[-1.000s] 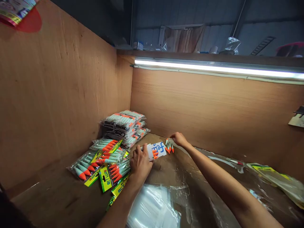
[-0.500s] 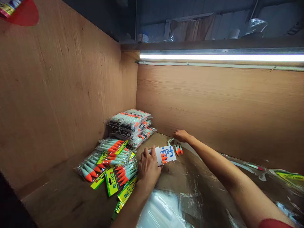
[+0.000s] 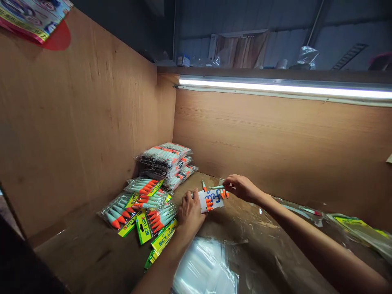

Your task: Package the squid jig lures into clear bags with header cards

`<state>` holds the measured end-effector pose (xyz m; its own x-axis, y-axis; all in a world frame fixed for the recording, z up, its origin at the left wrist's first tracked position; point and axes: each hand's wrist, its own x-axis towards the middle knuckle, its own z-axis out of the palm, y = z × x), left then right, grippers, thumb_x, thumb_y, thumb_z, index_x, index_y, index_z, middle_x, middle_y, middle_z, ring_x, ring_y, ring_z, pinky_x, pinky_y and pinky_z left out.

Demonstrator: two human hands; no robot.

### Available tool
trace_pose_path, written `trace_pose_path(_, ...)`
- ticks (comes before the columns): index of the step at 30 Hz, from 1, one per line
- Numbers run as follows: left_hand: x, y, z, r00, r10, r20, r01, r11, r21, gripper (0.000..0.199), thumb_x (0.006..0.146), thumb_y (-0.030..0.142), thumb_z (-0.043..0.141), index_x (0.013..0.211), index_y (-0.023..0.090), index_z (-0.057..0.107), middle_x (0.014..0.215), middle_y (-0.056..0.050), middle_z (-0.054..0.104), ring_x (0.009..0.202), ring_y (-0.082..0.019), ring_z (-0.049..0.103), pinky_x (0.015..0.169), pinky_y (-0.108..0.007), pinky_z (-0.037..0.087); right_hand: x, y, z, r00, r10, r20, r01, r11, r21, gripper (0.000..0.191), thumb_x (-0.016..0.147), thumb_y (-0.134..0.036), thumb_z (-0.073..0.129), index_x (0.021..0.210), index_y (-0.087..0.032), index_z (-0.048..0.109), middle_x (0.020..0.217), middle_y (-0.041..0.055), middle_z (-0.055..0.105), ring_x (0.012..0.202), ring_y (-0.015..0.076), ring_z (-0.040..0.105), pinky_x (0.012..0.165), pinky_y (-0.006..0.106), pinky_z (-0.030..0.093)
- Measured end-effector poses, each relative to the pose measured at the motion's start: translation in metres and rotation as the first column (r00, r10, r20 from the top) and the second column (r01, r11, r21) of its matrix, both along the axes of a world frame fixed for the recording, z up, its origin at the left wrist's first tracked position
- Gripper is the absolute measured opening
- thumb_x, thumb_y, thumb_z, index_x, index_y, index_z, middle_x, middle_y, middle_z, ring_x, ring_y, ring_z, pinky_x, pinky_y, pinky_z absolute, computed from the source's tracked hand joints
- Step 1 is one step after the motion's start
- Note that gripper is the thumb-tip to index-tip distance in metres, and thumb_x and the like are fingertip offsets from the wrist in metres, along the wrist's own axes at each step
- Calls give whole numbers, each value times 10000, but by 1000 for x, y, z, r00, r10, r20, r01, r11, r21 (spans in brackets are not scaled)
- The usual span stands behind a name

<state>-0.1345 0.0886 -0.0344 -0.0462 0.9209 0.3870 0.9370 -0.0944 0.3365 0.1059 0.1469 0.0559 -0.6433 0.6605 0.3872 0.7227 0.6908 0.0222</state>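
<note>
My left hand [image 3: 190, 210] is closed around a white card [image 3: 218, 199] with blue handwriting; orange lure tips [image 3: 209, 204] show against it. My right hand [image 3: 240, 187] pinches a pale fishing lure [image 3: 217, 187] just above the card's far edge. Behind the card, a loose pale lure with an orange tip [image 3: 203, 185] lies on the table, and a few more orange tips [image 3: 225, 194] show below my right fingers. Left of my left hand are clear packs of pale-and-orange lures [image 3: 159, 216] with yellow "BCT LURE" headers [image 3: 143, 229].
Bagged lures [image 3: 167, 157] are stacked in the back left corner. Clear plastic bags [image 3: 205, 267] lie at the table's front. A yellow-topped plastic pack [image 3: 358, 224] rests at the right. Wooden panels [image 3: 275, 139] stand behind and left, under a lamp tube [image 3: 275, 86].
My right hand has drawn up from the table with a lure and now holds it over the card. The left hand keeps its grip. The view has shifted slightly.
</note>
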Motion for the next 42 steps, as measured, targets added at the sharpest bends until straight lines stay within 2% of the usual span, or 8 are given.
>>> trace_pose_path(6,2,0,-2,1000,-2,3,2,1000,28,884,677,292,789,1425,251,320,1254,-122,465,1121,-307,519,851,-342,401,-50,-13,-16,998,11,68,-12,1000,5,183,921,-293,593,822,-198,715,865,83,681,866,200,565,724,272,398)
trace_pose_path(11,-1,4,-4,1000,27,7,-27,998,49,875,659,255,802,1407,243,349,1245,-119,469,1081,-297,542,853,-344,413,-72,16,-17,999,29,44,-23,991,-135,187,887,-372,638,896,-221,748,914,28,717,866,164,609,773,231,431)
trace_pose_path(15,-8,8,-4,994,99,34,-101,992,69,864,633,357,846,1358,226,394,1209,-122,480,1052,-305,551,828,-346,429,-74,59,-21,973,-228,-25,218,953,-213,444,1037,-342,320,1078,-124,705,1012,90,713,916,197,648,768,269,478)
trace_pose_path(25,-12,7,6,986,137,91,-152,970,187,837,608,289,872,1309,231,419,1222,-114,458,1109,-303,535,903,-378,436,-107,88,-75,822,-569,-14,522,764,-379,327,956,-343,592,1234,-171,582,1237,93,601,1040,223,625,873,425,546)
trace_pose_path(31,-9,6,9,984,64,165,-104,963,249,874,660,292,829,1391,230,354,1263,-122,442,1174,-312,493,942,-387,424,-81,68,-32,816,-519,-255,451,847,-281,285,1001,-284,465,1225,-158,590,1162,125,654,1022,219,637,884,388,521)
trace_pose_path(36,-2,3,7,978,-18,209,-10,991,130,894,657,292,817,1412,242,342,1271,-110,444,1147,-289,512,962,-363,407,-30,13,11,895,-253,-368,209,966,-154,325,968,-237,438,1233,-182,619,1137,89,682,960,171,647,842,289,517)
trace_pose_path(39,6,-1,6,974,-80,211,66,995,73,931,632,281,829,1422,282,337,1286,-86,437,1163,-277,507,990,-345,392,-7,-31,15,934,-11,-357,-9,999,-54,280,924,-242,533,1164,-216,675,1073,84,686,886,173,649,776,285,521)
trace_pose_path(42,14,-7,9,964,-153,216,142,988,63,955,613,274,836,1424,297,334,1299,-72,426,1185,-266,495,1009,-328,386,9,-65,8,942,41,-333,-29,999,41,190,911,-247,581,1037,-205,718,1112,106,647,840,167,645,754,288,517)
